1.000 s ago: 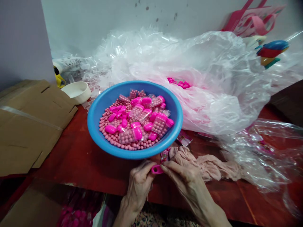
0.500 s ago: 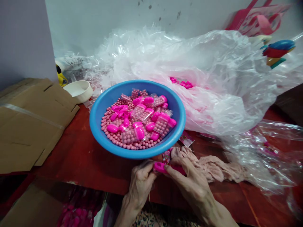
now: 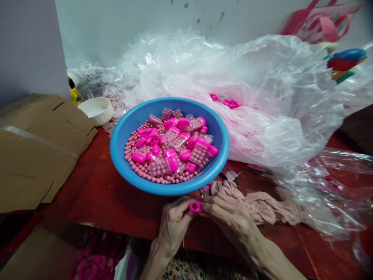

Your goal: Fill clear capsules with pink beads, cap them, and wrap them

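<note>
Just in front of the basin, a small bright pink plastic cap (image 3: 195, 207) with a round hole is held between my two hands. The thumb and fingers of my left hand (image 3: 175, 217) pinch its left end. My right hand (image 3: 230, 216) closes on its right side, the fingers covering much of it. Behind them stands a blue basin (image 3: 125, 177) of pink beads (image 3: 140, 169). On the beads lie several clear bead-filled containers (image 3: 199, 151) with pink caps, plus some loose pink pieces (image 3: 147, 136).
Flattened cardboard boxes (image 3: 37, 147) lie at the left, near a white bowl (image 3: 97, 111). Large clear plastic bags (image 3: 256, 109) fill the back and right. A beige cloth (image 3: 265, 206) lies beside my right hand. More pink pieces (image 3: 94, 260) sit below the red table's (image 3: 110, 210) edge.
My right hand's fingers have folded over the cap and cover more of it. The cap's hole now faces me more directly. My left hand keeps its pinch in nearly the same place.
</note>
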Action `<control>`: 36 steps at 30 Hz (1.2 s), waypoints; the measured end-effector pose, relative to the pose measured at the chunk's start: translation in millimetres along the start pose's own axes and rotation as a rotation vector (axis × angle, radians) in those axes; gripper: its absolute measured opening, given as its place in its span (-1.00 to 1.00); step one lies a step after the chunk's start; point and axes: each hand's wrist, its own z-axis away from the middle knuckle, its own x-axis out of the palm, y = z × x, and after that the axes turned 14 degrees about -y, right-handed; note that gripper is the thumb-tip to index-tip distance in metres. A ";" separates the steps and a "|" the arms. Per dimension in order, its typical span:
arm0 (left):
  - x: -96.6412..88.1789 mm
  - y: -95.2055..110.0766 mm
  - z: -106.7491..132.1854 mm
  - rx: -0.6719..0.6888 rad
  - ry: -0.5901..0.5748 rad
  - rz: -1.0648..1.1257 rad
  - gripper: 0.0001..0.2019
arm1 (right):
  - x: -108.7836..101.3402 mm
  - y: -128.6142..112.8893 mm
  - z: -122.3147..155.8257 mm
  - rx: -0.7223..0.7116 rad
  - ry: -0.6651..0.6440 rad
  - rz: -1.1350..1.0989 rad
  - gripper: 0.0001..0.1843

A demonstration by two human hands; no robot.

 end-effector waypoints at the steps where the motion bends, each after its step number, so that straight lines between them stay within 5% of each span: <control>1: 0.0 0.1 -0.1 -0.002 0.000 0.002 -0.87 | -0.4 1.2 1.4 -0.018 -0.016 0.011 -0.66; 10: -0.6 1.4 -0.7 -0.045 -0.017 -0.003 -0.85 | 12.0 9.9 29.1 -0.123 -0.114 0.174 -0.56; 20: 2.0 -0.2 1.7 -0.014 0.001 -0.015 -0.84 | -1.1 -3.8 13.1 -0.199 -0.014 0.341 -0.61; 25: 0.6 4.8 0.2 0.029 0.028 -0.054 -0.84 | 8.4 -2.8 21.0 -0.172 0.004 0.363 -0.58; 32: 2.4 0.5 18.7 0.017 0.291 -0.240 -0.81 | 32.6 8.7 33.6 -0.151 0.065 0.221 -0.47; 36: -18.0 26.7 48.7 0.023 0.391 -0.430 -0.85 | 27.1 7.2 31.4 -0.128 0.073 0.197 -0.50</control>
